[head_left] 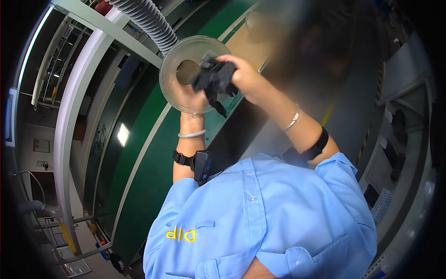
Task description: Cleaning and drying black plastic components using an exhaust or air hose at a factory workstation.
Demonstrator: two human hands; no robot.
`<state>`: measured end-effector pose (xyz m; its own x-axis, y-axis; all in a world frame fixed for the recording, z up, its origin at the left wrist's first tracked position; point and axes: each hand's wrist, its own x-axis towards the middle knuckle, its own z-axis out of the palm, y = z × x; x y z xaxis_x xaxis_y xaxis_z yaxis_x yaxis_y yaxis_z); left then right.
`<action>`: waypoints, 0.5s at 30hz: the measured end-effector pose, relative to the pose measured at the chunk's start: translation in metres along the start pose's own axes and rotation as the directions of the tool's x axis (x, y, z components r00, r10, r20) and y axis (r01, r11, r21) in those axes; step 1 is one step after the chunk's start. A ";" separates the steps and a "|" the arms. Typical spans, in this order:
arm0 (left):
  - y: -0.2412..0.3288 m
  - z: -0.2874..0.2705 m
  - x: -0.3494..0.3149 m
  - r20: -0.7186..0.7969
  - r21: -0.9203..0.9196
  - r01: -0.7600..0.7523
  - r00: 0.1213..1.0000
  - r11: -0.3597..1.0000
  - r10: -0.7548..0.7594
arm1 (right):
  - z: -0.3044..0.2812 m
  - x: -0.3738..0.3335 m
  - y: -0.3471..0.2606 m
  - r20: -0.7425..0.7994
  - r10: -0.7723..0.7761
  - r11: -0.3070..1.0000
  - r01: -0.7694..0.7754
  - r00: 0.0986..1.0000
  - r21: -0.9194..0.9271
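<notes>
We noted the right hand [241, 80] clamped on bunched black fabric [215, 80] in front of the clear round hood [199, 47], the left hand [189, 96] showing through its wall, grip untellable; we judged handling under way, fabric not yet released, remainder unclear.

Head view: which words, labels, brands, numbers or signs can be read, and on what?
Yellow letters on the blue shirt: readable, upside down, but not copied out here.
Black wrist device: any marks are too small to read.
Pale sheet, lower left: any print is too small to read.
</notes>
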<state>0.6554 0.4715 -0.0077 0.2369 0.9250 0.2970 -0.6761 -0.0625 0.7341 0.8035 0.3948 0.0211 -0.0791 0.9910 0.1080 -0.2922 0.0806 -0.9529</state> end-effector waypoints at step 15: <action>-0.021 0.000 -0.004 -0.027 -0.112 0.084 0.996 0.990 -0.087 | 0.058 0.066 0.052 -0.503 -0.056 0.987 -0.027 0.862 -0.156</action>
<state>0.6690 0.4692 -0.0242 0.2764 0.9366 0.2152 -0.7277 0.0577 0.6835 0.7285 0.4580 -0.0046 0.4280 0.9038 0.0040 -0.1375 0.0695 -0.9881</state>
